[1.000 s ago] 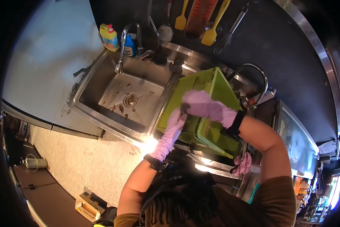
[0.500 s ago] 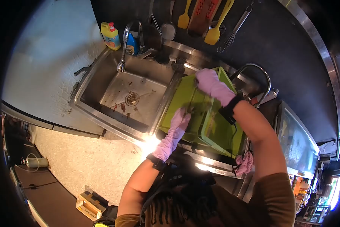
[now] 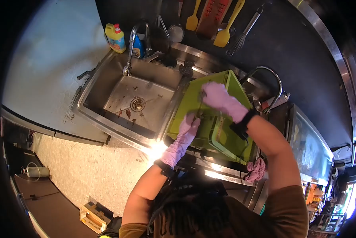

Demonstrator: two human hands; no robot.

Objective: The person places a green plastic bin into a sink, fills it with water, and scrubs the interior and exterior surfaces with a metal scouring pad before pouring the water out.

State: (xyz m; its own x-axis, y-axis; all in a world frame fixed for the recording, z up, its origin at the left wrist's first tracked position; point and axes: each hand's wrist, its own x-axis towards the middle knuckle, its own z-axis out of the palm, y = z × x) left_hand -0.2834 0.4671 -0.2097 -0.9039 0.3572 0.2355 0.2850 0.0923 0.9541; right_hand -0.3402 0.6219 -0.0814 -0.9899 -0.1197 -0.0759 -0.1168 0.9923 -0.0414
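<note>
Green plastic tub (image 3: 205,133) sits beneath my pink-gloved left hand (image 3: 188,125) and pink-gloved right hand (image 3: 217,96); whether either grip pinches something, I cannot tell; slow, steady movement would help.

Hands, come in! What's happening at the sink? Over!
Left hand, right hand: gloved, at green bin; grips unclear. Pink bundle by bin's corner, clear of hands.

Bin (image 3: 227,129) right of sink basin (image 3: 152,111), 2 bottles (image 3: 115,39) behind basin's left side.
</note>
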